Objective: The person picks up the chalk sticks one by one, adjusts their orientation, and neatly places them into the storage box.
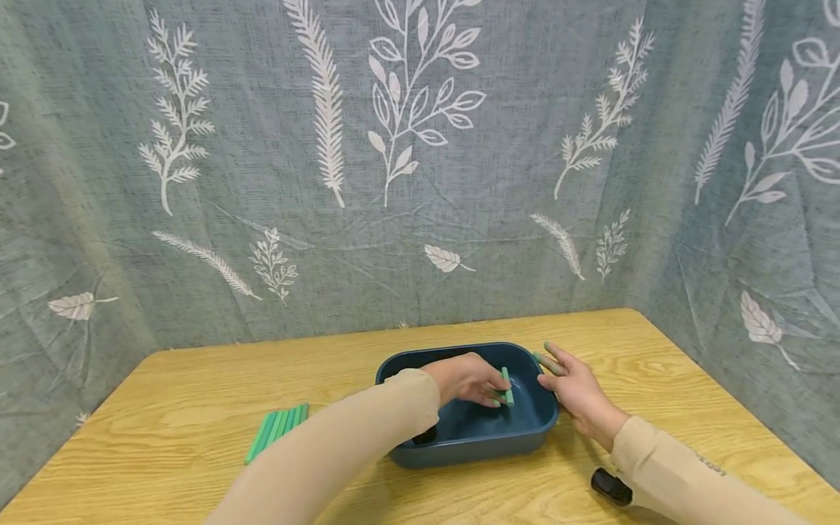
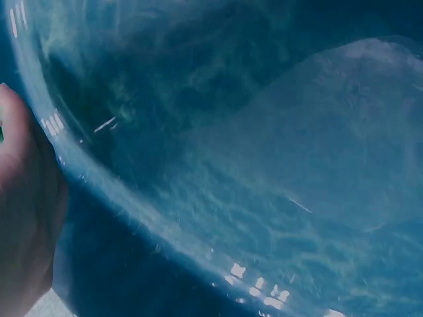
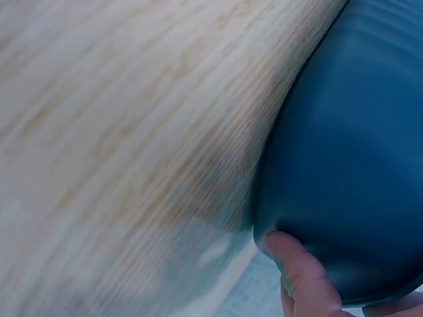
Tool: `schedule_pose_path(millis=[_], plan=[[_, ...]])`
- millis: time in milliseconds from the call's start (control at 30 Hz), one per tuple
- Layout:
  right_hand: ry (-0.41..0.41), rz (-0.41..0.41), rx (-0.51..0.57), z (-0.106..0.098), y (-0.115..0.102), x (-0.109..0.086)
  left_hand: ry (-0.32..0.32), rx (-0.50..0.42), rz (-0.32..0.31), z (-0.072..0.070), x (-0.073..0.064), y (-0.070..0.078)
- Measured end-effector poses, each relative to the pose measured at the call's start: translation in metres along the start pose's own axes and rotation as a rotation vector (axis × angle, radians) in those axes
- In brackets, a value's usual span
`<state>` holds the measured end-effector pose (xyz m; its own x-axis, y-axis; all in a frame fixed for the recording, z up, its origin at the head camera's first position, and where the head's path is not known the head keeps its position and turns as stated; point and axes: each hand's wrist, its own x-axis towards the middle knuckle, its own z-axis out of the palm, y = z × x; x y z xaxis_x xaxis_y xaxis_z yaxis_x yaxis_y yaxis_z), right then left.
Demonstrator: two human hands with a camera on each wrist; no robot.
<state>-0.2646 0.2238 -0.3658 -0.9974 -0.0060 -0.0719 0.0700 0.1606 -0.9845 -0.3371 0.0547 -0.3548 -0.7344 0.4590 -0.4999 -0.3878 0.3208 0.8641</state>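
Fingers of the left hand (image 1: 471, 380) pinch a short green stick (image 1: 509, 399) over the right half of the blue bin (image 1: 471, 452), within its rim as the head view shows it. The stick's long axis points roughly away from the person, crosswise to the bin's longer side, and its near end sticks out past the thumb. Whether that end touches the bin's floor cannot be told; the left wrist view shows mostly blurred blue wall with the edge of the hand beside it.

At the bin's right end, the right hand (image 1: 581, 395) has its fingers extended and unclenched, without a stick, and the right wrist view shows one fingertip touching the bin.

Left of the bin and well apart from it, a row of green sticks (image 1: 277, 432) lies side by side on the tabletop (image 1: 177, 430), their far ends slanting toward the bin's back. The left forearm passes between that row and the bin's front left corner, so the left arm is the nearer one to the row, though its fingers are inside the bin's outline, while the right hand is on the bin's opposite side.
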Motion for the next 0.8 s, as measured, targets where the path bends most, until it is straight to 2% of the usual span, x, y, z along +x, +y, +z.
schedule_pose_path(millis=[200,367,600,800], plan=[[0.009,0.010,-0.006,-0.001,0.002,-0.001,-0.003,-0.006,-0.028,0.004,0.008,-0.001],[0.009,0.014,0.007,0.001,0.004,-0.002,-0.009,0.003,-0.036,0.002,0.012,-0.007],[0.009,0.005,-0.001,0.001,0.000,-0.001,-0.018,0.008,-0.016,0.003,0.013,-0.009],[0.007,0.009,-0.001,0.001,-0.001,-0.001,-0.044,0.001,-0.003,0.003,0.007,-0.002]])
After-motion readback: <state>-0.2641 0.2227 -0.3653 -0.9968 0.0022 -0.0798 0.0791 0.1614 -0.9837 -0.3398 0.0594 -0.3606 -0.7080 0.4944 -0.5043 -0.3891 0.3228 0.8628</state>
